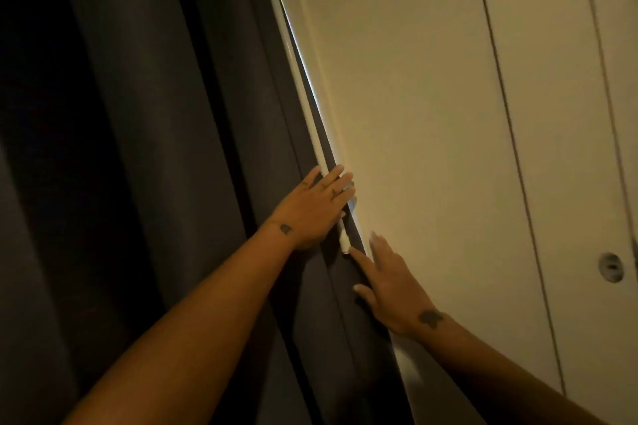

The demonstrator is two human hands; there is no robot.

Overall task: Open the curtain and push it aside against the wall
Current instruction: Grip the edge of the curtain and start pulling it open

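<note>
A dark grey curtain (165,134) hangs in heavy folds over the left half of the view. Its right edge, with a pale lining strip (307,107), lies close to the cream wall (407,107), and a thin slit of light shows between them. My left hand (312,209) lies on the curtain's edge, fingertips hooked around it next to the wall. My right hand (390,281) is lower, fingers spread and flat where the curtain meets the wall, its index finger touching the edge and holding nothing.
Right of the wall strip are tall cream panels or doors (559,114) with dark vertical seams. A round recessed pull (611,267) sits in one panel at the far right. The room is dim.
</note>
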